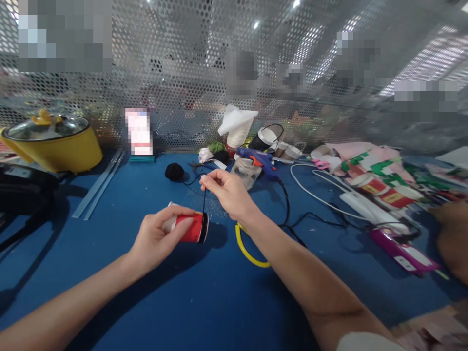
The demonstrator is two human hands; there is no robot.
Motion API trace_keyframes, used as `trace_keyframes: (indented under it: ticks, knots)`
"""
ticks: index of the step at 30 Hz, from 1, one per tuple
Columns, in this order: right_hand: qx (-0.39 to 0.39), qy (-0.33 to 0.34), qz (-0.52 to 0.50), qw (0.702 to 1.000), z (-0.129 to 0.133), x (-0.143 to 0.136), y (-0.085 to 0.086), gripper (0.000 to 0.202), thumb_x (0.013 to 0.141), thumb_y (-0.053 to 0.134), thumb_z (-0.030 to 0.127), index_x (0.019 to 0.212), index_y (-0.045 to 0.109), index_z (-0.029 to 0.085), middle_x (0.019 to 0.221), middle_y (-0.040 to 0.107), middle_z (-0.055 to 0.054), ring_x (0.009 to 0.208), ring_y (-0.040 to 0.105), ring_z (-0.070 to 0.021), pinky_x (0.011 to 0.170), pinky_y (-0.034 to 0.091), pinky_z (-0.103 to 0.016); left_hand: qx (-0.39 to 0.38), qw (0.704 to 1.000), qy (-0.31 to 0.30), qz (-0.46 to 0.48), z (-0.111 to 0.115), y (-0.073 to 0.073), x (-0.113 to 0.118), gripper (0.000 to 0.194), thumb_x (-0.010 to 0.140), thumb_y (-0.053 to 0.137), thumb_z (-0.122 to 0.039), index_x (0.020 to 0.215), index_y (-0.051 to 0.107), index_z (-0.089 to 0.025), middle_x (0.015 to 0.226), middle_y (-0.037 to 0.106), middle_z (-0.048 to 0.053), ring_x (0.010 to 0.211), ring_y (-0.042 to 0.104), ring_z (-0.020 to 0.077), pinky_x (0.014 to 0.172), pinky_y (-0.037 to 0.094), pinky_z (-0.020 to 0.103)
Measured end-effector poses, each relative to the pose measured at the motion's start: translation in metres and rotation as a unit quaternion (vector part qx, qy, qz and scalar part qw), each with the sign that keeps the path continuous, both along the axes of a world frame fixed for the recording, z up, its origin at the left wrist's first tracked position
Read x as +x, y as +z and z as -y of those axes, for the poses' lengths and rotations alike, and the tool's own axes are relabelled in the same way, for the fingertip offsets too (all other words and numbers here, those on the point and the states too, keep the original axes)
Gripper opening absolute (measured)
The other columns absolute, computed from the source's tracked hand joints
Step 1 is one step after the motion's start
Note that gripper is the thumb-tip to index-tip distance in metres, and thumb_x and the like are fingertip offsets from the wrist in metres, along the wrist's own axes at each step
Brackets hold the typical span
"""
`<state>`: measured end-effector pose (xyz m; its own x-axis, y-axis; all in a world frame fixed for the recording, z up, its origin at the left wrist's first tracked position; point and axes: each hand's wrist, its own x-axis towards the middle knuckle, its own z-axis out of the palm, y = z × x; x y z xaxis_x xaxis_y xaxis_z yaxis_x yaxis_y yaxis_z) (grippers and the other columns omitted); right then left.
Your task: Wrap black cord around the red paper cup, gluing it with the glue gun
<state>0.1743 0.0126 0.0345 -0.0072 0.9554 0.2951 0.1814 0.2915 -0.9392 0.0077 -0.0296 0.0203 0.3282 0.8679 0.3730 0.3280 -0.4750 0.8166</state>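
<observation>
My left hand [157, 239] is closed around a red and white paper cup [189, 228], which lies on its side above the blue table. Black yarn [204, 197] is wound round one end of the cup, and a strand runs up from there. My right hand [224, 190] pinches that strand between thumb and fingertips, above and to the right of the cup. A black yarn ball [174, 172] rests on the table behind the hands, with a loose length trailing toward the right hand.
A blue glue gun [260, 163] lies by a clear plastic cup [245, 173]. A yellow ring [248, 251] sits under my right forearm. At left are a yellow pot [58, 146] and metal strips [98, 183]. A white power strip [373, 212] and another person's arm [453, 229] are at right.
</observation>
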Motion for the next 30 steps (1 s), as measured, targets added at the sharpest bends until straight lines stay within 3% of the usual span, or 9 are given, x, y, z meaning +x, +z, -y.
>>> trace_keyframes:
  ticks: [8, 18, 30]
  knots:
    - [-0.004, 0.007, 0.022, 1.000, -0.0013, -0.0015, -0.0013, 0.017, 0.074, 0.052, 0.029, 0.063, 0.052, 0.016, 0.061, 0.057, 0.000, 0.059, 0.052, -0.0107, 0.060, 0.039, -0.024, 0.072, 0.997, 0.021, 0.012, 0.0042, -0.0012, -0.0049, 0.013, 0.074, 0.055, -0.021, 0.083, 0.064, -0.017, 0.077, 0.070, 0.002, 0.059, 0.061, 0.0104, 0.051, 0.046, 0.016]
    - [-0.055, 0.021, 0.057, 0.997, 0.0004, -0.0043, -0.0033, 0.016, 0.075, 0.051, 0.027, 0.064, 0.052, 0.015, 0.059, 0.056, 0.001, 0.056, 0.051, -0.0098, 0.057, 0.038, -0.023, 0.129, 0.991, 0.040, 0.003, 0.0054, 0.0010, -0.0066, 0.011, 0.074, 0.056, -0.020, 0.080, 0.064, -0.018, 0.059, 0.065, -0.003, 0.039, 0.047, 0.0048, 0.037, 0.036, 0.014]
    - [-0.090, 0.040, 0.148, 0.984, 0.0061, -0.0087, -0.0040, 0.021, 0.076, 0.049, 0.029, 0.061, 0.053, 0.015, 0.059, 0.056, 0.001, 0.050, 0.043, -0.0079, 0.050, 0.033, -0.021, 0.192, 0.980, 0.059, -0.002, 0.0044, 0.0047, -0.0078, 0.010, 0.073, 0.056, -0.018, 0.081, 0.063, -0.019, 0.062, 0.066, -0.004, 0.037, 0.044, 0.0025, 0.036, 0.036, 0.012]
